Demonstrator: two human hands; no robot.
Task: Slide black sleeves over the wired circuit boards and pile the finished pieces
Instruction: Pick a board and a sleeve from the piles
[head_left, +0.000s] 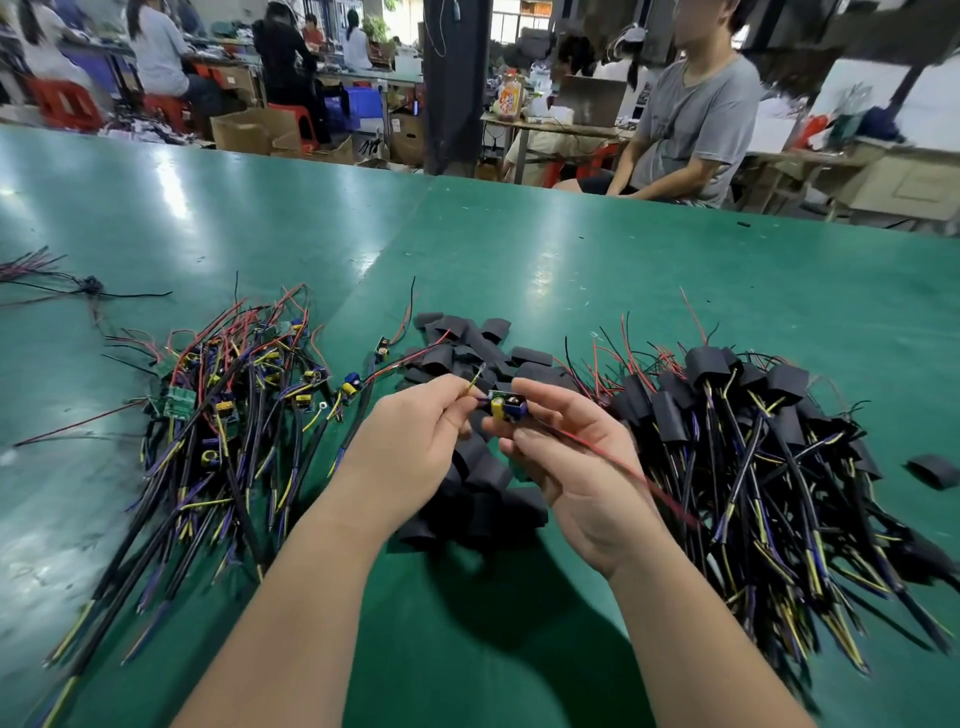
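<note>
My right hand (566, 457) grips a small circuit board (509, 407) with yellow and blue parts between thumb and fingers; its red wire (623, 467) trails down to the right. My left hand (415, 441) pinches the board's thin yellow-tipped wires (474, 387) at its left end. Loose black sleeves (467, 348) lie in a heap behind and under my hands. To the left is a pile of bare wired boards (234, 405). A pile of sleeved pieces (753, 415) lies to the right.
The green table (571, 270) stretches far ahead. One stray black sleeve (935, 470) lies at the right edge, and a bundle of loose wires (47, 280) at far left. A seated person (691, 119) is beyond the table's far edge.
</note>
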